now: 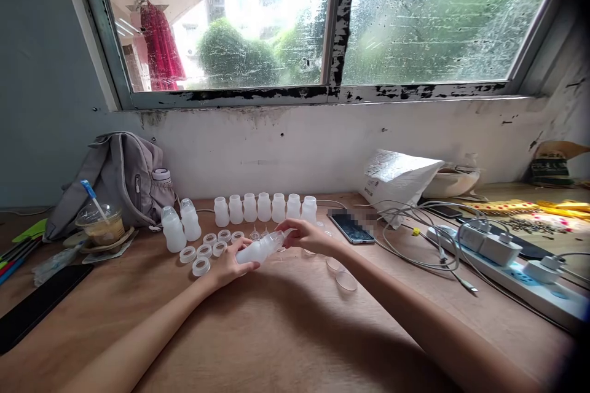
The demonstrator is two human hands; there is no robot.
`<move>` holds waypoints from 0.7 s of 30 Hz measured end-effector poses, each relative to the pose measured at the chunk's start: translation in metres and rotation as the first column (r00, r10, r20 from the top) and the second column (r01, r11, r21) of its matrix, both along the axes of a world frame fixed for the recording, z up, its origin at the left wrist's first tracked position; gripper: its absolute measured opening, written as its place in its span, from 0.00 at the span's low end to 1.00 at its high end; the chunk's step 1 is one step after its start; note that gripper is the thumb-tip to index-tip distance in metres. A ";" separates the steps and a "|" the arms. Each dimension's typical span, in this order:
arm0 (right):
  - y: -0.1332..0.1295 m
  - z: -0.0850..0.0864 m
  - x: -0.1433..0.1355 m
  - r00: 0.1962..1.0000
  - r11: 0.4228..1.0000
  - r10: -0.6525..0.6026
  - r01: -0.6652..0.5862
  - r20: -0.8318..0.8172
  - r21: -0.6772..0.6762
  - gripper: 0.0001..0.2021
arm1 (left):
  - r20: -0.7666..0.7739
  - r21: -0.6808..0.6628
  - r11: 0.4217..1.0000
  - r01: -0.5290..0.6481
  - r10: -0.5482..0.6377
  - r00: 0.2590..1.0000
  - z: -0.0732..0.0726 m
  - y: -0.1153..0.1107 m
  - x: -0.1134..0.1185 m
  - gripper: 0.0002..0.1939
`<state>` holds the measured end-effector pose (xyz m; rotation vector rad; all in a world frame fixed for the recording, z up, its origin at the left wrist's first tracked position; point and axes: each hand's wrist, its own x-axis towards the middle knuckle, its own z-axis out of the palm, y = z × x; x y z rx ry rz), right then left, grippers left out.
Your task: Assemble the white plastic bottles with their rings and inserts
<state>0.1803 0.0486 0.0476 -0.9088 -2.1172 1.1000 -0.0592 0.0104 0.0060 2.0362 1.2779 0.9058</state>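
Note:
My left hand (236, 265) is wrapped round a frosted white bottle (256, 250), which lies tilted with its top toward the right. At that top, my right hand (302, 236) pinches the clear tip. White rings (201, 266) lie in a group left of my left hand. Behind both hands stands a row of open frosted bottles (249, 207). Two bottles with clear tops (173, 230) stand farther left. A few clear nipple-shaped pieces (255, 233) are just behind the held bottle, partly hidden. Clear round covers (346, 280) lie beside my right forearm.
A phone (351, 226), a white bag (399, 181), looped cables (415, 252) and a power strip (520, 276) are on the right. To the left are a drink cup (100, 221), a grey backpack (122, 178), pens (21, 255) and a black flat object (43, 304).

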 end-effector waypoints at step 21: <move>-0.033 -0.044 -0.038 0.954 0.968 -0.045 -0.031 -0.297 -0.248 0.17 | -0.130 0.014 0.981 0.196 -0.192 0.973 0.005 -0.013 0.006 0.20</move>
